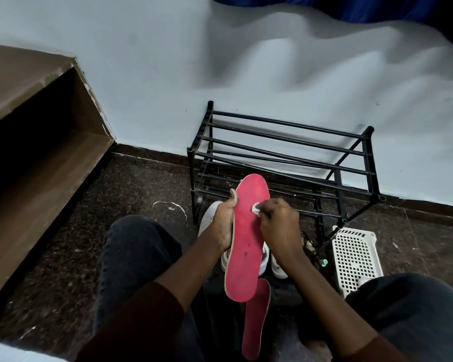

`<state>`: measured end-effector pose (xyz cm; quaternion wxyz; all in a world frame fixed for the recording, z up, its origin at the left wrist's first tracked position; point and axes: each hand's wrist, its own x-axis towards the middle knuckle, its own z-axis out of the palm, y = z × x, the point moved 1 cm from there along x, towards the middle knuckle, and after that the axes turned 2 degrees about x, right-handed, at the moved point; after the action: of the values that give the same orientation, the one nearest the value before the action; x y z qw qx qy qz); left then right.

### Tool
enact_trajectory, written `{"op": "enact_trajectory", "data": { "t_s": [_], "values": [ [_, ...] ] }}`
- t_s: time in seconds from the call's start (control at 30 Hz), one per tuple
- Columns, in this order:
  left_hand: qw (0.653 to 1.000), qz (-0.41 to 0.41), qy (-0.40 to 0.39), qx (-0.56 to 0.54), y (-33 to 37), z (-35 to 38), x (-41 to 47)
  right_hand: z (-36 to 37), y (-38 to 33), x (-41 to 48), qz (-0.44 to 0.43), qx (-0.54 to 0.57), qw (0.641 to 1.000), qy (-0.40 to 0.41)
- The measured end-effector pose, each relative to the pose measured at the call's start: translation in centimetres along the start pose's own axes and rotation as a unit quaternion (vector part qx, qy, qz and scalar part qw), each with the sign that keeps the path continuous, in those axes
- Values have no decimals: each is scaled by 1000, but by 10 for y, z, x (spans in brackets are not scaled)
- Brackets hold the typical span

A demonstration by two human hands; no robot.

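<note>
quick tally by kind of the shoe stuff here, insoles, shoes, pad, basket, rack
pink insoles: 2, one held, one lying below
white pad: 1
white shoes: 2, partly hidden
white basket: 1
black shoe rack: 1
total: 7

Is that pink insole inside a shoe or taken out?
Out. The left hand holds the pink insole in the air above the white shoes, while the right hand presses a white wipe on it.
</note>
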<state>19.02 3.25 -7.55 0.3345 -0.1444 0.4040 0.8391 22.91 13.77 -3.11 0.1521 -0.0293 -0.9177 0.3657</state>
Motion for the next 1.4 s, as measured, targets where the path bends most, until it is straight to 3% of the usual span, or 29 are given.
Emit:
{"op": "enact_trajectory", "data": {
  "t_s": [0.17, 0.43, 0.7, 0.9, 1.0, 1.17, 1.4],
  "values": [
    [1000, -3, 10, 2, 0, -1, 3, -4, 4, -12, 48, 33, 997, -41],
    [999, -14, -32, -9, -10, 7, -1, -8, -7, 43, 13, -27, 998, 60],
    [1000, -12, -8, -10, -7, -2, -1, 2, -8, 5, 43, 9, 999, -9],
    [999, -5, -46, -10, -6, 1, -1, 6, -6, -25, -49, -17, 998, -26],
    [1000, -13, -17, 16, -9, 3, -2, 4, 0, -1, -58, -52, 997, 7],
    [999, 24, -44, 16, -14, 8, -2, 2, 2, 39, -10, -52, 997, 64],
    [995, -2, -87, -57, -9, 2, -1, 14, -8, -18, -79, 6, 996, -30]
  ]
}}
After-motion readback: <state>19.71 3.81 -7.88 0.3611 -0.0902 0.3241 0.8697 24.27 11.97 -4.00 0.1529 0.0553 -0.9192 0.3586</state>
